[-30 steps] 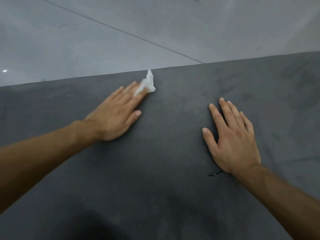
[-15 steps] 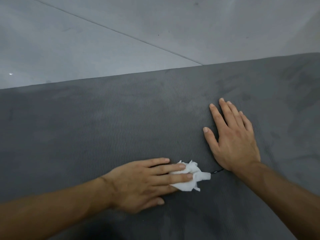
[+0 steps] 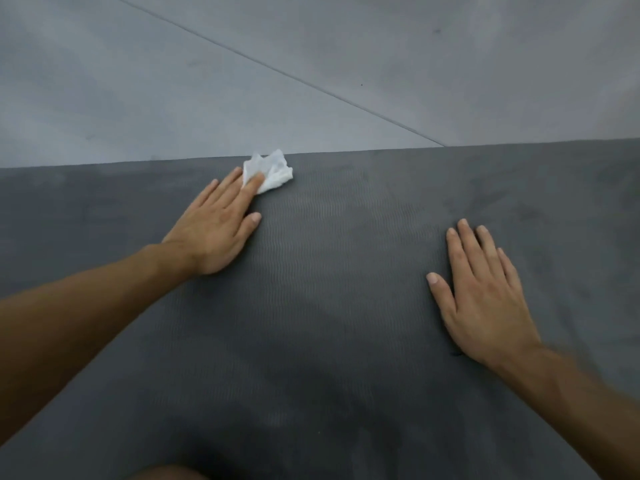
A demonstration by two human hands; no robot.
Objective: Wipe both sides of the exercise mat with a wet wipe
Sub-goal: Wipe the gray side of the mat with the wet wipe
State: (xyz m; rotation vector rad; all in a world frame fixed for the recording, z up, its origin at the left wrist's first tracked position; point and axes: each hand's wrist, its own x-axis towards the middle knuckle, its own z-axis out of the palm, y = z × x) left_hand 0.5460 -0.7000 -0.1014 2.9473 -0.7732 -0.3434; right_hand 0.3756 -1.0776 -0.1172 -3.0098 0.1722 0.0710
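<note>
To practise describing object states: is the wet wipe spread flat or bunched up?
Bunched up: the wet wipe shows crumpled folds and peaks, partly under the left hand on the mat.

The floor [image 3: 138, 98] is smooth and pale grey and fills the upper part of the view. A thin dark joint line [image 3: 277, 70] crosses it on a slant from the upper left down to the right, ending at the far edge of the exercise mat [image 3: 346, 289]. The mat lies flat on the floor. It is dark grey with fine wavy ribbing and lighter and darker blotches, and its far edge runs nearly straight across.
</note>
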